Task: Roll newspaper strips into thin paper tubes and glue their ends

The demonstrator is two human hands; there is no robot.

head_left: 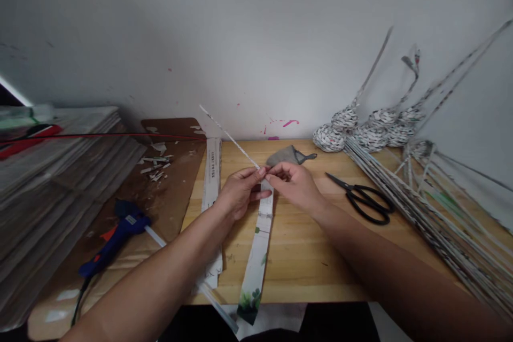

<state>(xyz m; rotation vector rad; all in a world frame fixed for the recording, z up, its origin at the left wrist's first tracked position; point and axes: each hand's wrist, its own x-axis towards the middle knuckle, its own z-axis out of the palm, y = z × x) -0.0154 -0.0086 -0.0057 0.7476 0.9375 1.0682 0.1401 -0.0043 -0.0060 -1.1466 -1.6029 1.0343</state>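
A long white paper strip (pixel 263 240) with green leaf prints runs from between my hands down over the table's front edge. From its upper end a thin rolled paper stick (pixel 228 136) slants up to the left. My left hand (pixel 243 189) pinches the join of stick and strip between thumb and fingers. Close against it on the right, my right hand (pixel 294 184) has its thumb and fingers closed on the top of the strip. A stack of flat paper strips (pixel 211 171) lies left of my hands.
Black scissors (pixel 366 200) and a grey brush-like tool (pixel 286 156) lie on the wooden table (pixel 304 272). Woven paper gourds (pixel 331 138) and long paper sticks (pixel 417 216) are at right. A blue glue gun (pixel 114 240) and stacked newspapers (pixel 60 197) are at left.
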